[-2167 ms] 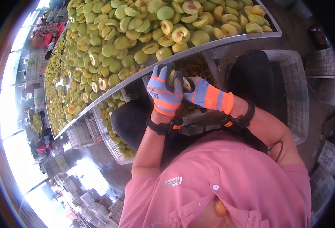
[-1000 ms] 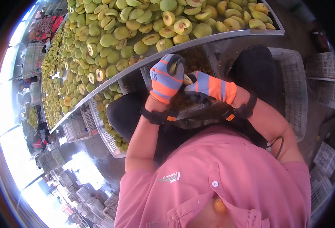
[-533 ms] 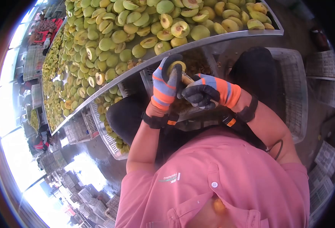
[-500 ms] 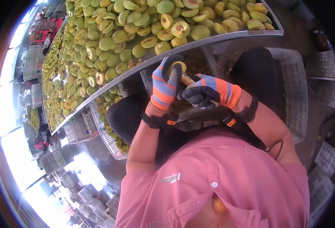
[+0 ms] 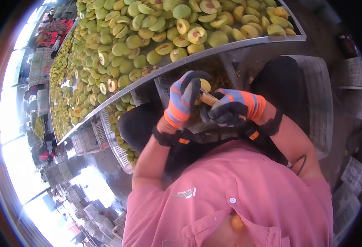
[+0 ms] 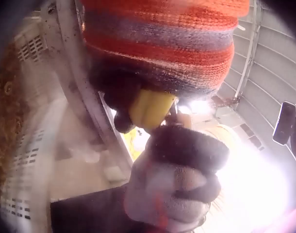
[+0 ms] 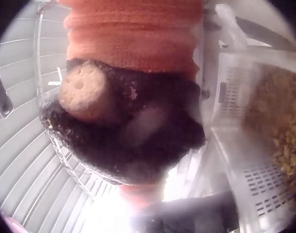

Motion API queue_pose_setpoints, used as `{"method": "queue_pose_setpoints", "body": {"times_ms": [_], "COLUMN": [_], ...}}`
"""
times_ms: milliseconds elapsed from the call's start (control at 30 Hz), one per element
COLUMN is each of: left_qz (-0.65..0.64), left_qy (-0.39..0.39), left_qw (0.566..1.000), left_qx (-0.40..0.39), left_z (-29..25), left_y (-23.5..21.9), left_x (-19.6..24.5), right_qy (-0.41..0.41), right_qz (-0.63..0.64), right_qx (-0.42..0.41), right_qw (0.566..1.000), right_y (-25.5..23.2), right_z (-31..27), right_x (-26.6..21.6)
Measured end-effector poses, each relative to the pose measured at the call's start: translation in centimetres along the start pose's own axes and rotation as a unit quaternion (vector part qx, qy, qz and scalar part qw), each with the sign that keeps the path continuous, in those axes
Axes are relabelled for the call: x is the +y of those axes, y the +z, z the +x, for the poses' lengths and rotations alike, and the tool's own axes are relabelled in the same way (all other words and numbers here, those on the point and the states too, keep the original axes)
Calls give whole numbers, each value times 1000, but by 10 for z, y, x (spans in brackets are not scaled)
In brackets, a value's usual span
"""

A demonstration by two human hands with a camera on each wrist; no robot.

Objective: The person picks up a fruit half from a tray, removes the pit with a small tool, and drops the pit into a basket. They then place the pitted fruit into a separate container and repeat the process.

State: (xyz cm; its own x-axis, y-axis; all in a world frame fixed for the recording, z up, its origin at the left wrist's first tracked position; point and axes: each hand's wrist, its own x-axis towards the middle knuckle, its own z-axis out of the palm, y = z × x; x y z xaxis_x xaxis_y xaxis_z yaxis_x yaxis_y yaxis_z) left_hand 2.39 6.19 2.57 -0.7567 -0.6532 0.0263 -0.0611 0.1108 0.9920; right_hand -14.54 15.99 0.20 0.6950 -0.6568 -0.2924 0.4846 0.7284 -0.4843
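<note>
Both hands wear striped, dark-palmed gloves and meet in front of the body. The left hand (image 5: 181, 99) grips a yellow-green fruit piece (image 5: 205, 85), which shows as a yellow wedge (image 6: 152, 109) between gloved fingers in the left wrist view. Curled around a tool with a light wooden handle (image 5: 208, 99) is the right hand (image 5: 236, 108). The round handle end (image 7: 83, 90) sticks out of the right fist in the right wrist view. The tool's metal part points at the fruit, close to the left fingers; its tip is mostly hidden.
A metal-rimmed table (image 5: 230, 43) heaped with halved green fruit lies beyond the hands. A crate of fruit (image 5: 119, 144) stands left of the knees, another pale crate (image 5: 322, 107) to the right. Below the table edge is a bin of brown bits (image 7: 279, 111). Other people are at far left.
Both hands have shifted slightly toward the body and to the right. The fruit has turned in the left hand, and less of its round face shows. The right hand still grips the tool.
</note>
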Motion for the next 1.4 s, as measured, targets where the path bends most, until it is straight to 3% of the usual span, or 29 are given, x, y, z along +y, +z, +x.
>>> {"method": "queue_pose_setpoints", "body": {"times_ms": [200, 300, 367, 400, 433, 467, 500, 533, 567, 600, 633, 667, 700, 767, 833, 900, 933, 1000, 1100, 1133, 1167, 1200, 1233, 1333, 1400], "left_qz": [-126, -116, 24, -164, -353, 20, 401, 480, 554, 553, 548, 316, 54, -58, -75, -17, 7, 51, 232, 347, 454, 393, 408, 451, 421], "left_qy": [67, 56, 69, -10, -68, 11, 91, 130, 171, 162, 155, 99, 38, 11, -137, -111, -130, -174, -179, -191, -178, -299, -313, -177, -77], "left_qw": [975, 972, 972, 951, 875, 946, 867, 801, 719, 701, 685, 764, 800, 774, 773, 777, 788, 806, 803, 762, 654, 695, 674, 645, 702], "left_qx": [168, 195, 225, 261, 324, 322, 283, 334, 385, 420, 454, 553, 597, 630, 615, 619, 602, 563, 519, 513, 579, 522, 531, 591, 569], "left_z": [-18, -19, -25, -30, -35, -48, -61, -73, -87, -99, -106, -115, -124, -145, -161, -195, -199, -202, -206, -205, -205, -212, -210, -177, -137], "left_y": [23, 19, 10, 3, -5, -24, -45, -63, -83, -102, -123, -139, -152, -188, -203, -258, -261, -264, -298, -311, -314, -326, -323, -302, -280], "left_x": [-2, -9, -22, -23, -24, -13, 3, 11, 15, 19, 21, 24, 20, -14, -22, -125, -134, -153, -202, -210, -222, -222, -213, -136, -66], "right_qy": [-25, -56, -69, -75, -80, -86, -98, -165, -89, -72, -46, -52, -53, -60, -60, -50, -31, -47, -56, -50, -63, -72, -86, -84, -107], "right_qz": [141, 164, 163, 163, 105, 42, -31, -139, 80, -23, 68, 85, 110, 113, 97, 58, 108, 68, 41, 41, 17, -2, 1, 20, -5], "right_qx": [-142, -134, -117, -108, -32, 38, 96, 169, 162, 267, 226, 205, 191, 163, 160, 180, 143, 160, 199, 216, 222, 233, 240, 252, 235], "right_qw": [979, 976, 977, 978, 991, 995, 990, 962, 979, 961, 971, 974, 974, 978, 981, 981, 983, 984, 978, 974, 973, 970, 967, 964, 966], "right_y": [11, 16, 16, 16, 13, 7, -1, -11, -28, -35, -35, -29, -25, -25, -25, -26, -27, -28, -38, -41, -34, -23, -11, -16, -7], "right_z": [10, 18, 24, 26, 27, 29, 39, 50, 60, 69, 73, 72, 69, 68, 67, 69, 66, 67, 75, 73, 68, 63, 59, 51, 52], "right_x": [13, 17, 13, 13, 14, 16, 12, 25, 35, 39, 25, 16, 13, 16, 22, 28, 27, 29, 28, 32, 28, 24, 20, 28, 19]}}
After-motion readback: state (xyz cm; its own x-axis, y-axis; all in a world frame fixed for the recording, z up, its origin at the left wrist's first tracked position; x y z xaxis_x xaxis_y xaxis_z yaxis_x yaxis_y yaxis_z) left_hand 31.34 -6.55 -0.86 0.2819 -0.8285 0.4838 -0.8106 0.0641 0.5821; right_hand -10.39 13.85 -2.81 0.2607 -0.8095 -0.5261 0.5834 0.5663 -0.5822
